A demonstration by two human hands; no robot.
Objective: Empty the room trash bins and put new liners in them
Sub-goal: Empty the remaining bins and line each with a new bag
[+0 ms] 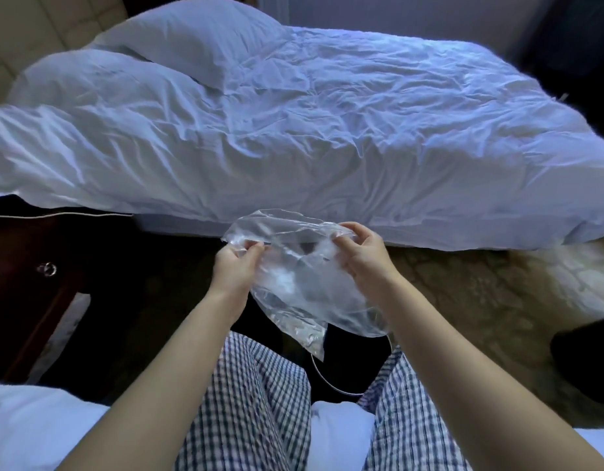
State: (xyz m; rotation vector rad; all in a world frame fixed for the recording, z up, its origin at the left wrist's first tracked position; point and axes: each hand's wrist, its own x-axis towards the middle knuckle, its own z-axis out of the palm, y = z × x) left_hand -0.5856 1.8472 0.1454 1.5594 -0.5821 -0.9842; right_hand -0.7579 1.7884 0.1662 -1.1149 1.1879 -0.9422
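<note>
Liner (300,283) hangs between both hands — top edge pinched in each grip.

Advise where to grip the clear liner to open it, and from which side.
Grip the clear liner at its upper edge, likely the mouth: it is the loose, crumpled end, while the rest hangs down as a closed pouch. Come from the near side, one pinch at each end of that edge, as the left hand and right hand do now.

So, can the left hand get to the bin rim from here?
Probably yes: the bin rim sits close below, with only the hanging liner in between. But the left hand is pinching the liner's top edge, so it would have to let go first.
</note>
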